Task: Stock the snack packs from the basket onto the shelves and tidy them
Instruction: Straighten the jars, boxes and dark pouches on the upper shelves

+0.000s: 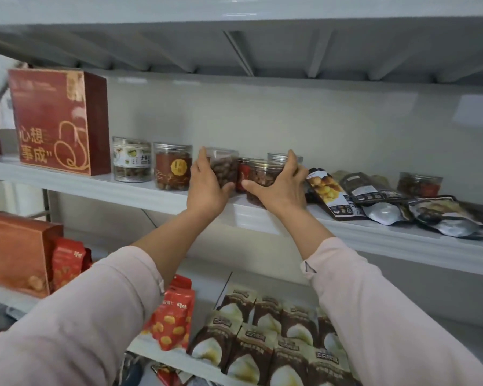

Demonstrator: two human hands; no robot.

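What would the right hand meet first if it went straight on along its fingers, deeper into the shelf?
Probably the lidded jar behind the front jar that the right hand grips. Its fingertips look almost on it, though depth is unclear.

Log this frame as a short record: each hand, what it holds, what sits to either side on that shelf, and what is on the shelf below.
left hand: left hand grips a clear jar on the shelf
right hand: right hand grips a second jar
to the left: sticker jar, labelled jar, red gift box, all upright
to the right: dark pouches lying flat, lone jar
shelf below: brown-and-white packs, red packs
basket: not in view
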